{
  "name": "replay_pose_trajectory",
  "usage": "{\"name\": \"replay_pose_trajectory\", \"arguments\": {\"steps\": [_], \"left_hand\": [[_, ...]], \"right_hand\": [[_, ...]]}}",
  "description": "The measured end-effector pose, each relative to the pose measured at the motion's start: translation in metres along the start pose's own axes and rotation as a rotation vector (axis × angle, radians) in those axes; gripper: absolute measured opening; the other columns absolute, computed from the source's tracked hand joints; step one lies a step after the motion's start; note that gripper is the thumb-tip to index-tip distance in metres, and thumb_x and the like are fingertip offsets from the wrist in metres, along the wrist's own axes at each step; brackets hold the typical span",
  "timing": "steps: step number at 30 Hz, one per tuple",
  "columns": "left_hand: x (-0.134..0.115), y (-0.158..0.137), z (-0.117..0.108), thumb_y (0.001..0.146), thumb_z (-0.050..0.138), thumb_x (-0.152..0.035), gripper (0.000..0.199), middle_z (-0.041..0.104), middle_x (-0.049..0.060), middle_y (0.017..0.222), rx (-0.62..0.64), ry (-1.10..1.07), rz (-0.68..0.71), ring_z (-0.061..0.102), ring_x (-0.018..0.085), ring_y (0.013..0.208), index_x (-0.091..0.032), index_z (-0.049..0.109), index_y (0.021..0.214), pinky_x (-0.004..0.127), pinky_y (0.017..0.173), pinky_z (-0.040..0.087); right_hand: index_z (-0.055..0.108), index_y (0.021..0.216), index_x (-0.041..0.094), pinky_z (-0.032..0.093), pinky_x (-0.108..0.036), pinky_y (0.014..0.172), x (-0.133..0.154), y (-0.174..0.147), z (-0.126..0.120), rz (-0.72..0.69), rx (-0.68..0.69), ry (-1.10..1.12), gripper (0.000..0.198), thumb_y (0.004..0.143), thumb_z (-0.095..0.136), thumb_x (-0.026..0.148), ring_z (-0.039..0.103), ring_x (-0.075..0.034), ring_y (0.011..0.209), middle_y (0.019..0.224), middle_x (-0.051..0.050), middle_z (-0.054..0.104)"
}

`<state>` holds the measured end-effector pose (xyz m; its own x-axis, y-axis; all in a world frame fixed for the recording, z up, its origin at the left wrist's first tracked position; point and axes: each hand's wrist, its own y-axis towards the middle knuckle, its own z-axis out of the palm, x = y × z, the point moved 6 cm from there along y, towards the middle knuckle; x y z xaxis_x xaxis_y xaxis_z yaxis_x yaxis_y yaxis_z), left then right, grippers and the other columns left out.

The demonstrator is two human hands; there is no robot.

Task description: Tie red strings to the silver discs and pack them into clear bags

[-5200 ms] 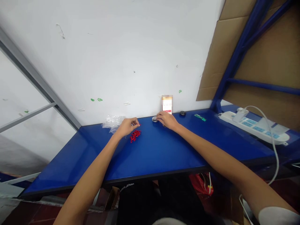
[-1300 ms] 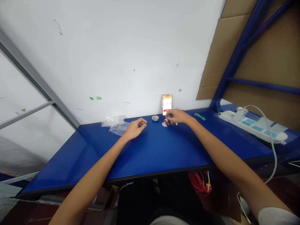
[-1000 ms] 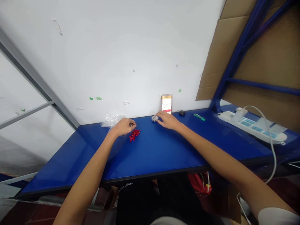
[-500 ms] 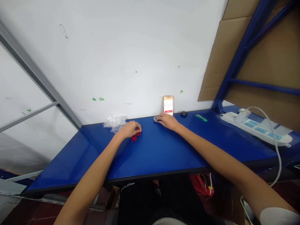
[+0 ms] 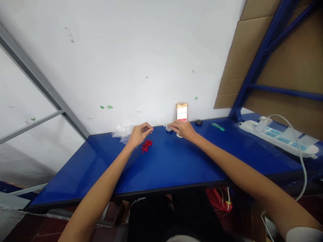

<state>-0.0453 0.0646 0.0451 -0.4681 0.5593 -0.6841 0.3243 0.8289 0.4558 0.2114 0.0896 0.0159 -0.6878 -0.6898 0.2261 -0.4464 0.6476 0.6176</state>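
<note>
The left hand (image 5: 140, 133) had its thumb and index fingertips pinched together on a small red bit (image 5: 152, 128), above a pile of red cord loops (image 5: 146, 146) on the blue surface (image 5: 164, 164). The pile's long axis slanted from near-left to far-right, one loop pointing toward the near edge. The right hand's (image 5: 185, 129) fingertips almost met over a round silvery piece (image 5: 168, 129) lying flat (whether gripped, I couldn't tell). The upright phone's (image 5: 182, 112) writing was too small to read.
</note>
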Motion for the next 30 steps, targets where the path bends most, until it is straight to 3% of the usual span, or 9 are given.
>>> {"name": "replay_pose_trajectory", "arguments": {"steps": [3,8,12,20,22,27,30], "left_hand": [[-0.007,-0.003,0.011,0.091,0.073,-0.045,0.028,0.081,0.007,0.096,-0.033,-0.104,-0.04,0.077,0.023,0.087,-0.021,0.076,0.103,0.037,0.085,0.062],[-0.009,-0.006,0.028,0.092,0.073,-0.045,0.024,0.082,0.005,0.095,0.001,0.038,0.003,0.076,0.024,0.086,-0.023,0.082,0.098,0.037,0.085,0.06],[-0.004,-0.007,0.033,0.092,0.073,-0.037,0.018,0.082,0.005,0.1,-0.008,0.111,0.038,0.075,0.023,0.087,-0.024,0.083,0.098,0.036,0.086,0.059],[0.001,-0.008,0.038,0.085,0.073,-0.025,0.011,0.081,0.006,0.09,-0.082,0.023,-0.072,0.074,0.021,0.083,-0.019,0.081,0.089,0.031,0.081,0.058],[0.007,-0.008,0.041,0.083,0.076,-0.028,0.012,0.079,0.006,0.086,-0.098,-0.059,-0.122,0.073,0.021,0.08,-0.017,0.081,0.087,0.031,0.077,0.058],[0.019,-0.01,0.053,0.078,0.087,-0.044,0.033,0.079,0.009,0.089,-0.017,-0.513,-0.253,0.073,0.02,0.079,-0.015,0.081,0.093,0.033,0.079,0.059],[0.019,-0.013,0.058,0.075,0.091,-0.047,0.039,0.079,0.009,0.091,0.001,-0.647,-0.3,0.072,0.018,0.078,-0.014,0.079,0.092,0.031,0.078,0.059]], "right_hand": [[0.079,0.123,0.033,0.055,-0.036,0.093,0.01,-0.005,0.008,-0.007,0.081,0.122,0.028,0.108,0.056,0.039,0.075,-0.027,0.106,0.121,-0.004,0.08],[0.078,0.121,0.032,0.059,-0.035,0.092,0.03,-0.009,0.021,0.009,0.102,0.327,0.024,0.104,0.062,0.033,0.079,-0.024,0.1,0.12,-0.001,0.081],[0.076,0.123,0.031,0.061,-0.037,0.097,0.048,-0.01,0.023,-0.009,0.073,0.494,0.025,0.103,0.061,0.028,0.079,-0.022,0.104,0.12,-0.002,0.081],[0.069,0.132,0.028,0.066,-0.036,0.095,0.056,-0.009,0.021,-0.002,-0.019,0.606,0.033,0.099,0.068,0.027,0.081,-0.022,0.101,0.126,-0.004,0.078],[0.069,0.131,0.027,0.067,-0.035,0.093,0.057,-0.008,0.02,0.009,-0.046,0.652,0.033,0.098,0.069,0.029,0.081,-0.022,0.101,0.125,-0.005,0.078],[0.078,0.118,0.027,0.068,-0.038,0.09,0.059,-0.005,0.012,0.05,-0.107,0.717,0.025,0.096,0.074,0.037,0.08,-0.024,0.1,0.115,-0.006,0.081],[0.084,0.107,0.026,0.067,-0.039,0.089,0.06,-0.005,0.008,0.042,-0.161,0.786,0.02,0.097,0.073,0.04,0.079,-0.025,0.102,0.114,-0.007,0.081]]}}
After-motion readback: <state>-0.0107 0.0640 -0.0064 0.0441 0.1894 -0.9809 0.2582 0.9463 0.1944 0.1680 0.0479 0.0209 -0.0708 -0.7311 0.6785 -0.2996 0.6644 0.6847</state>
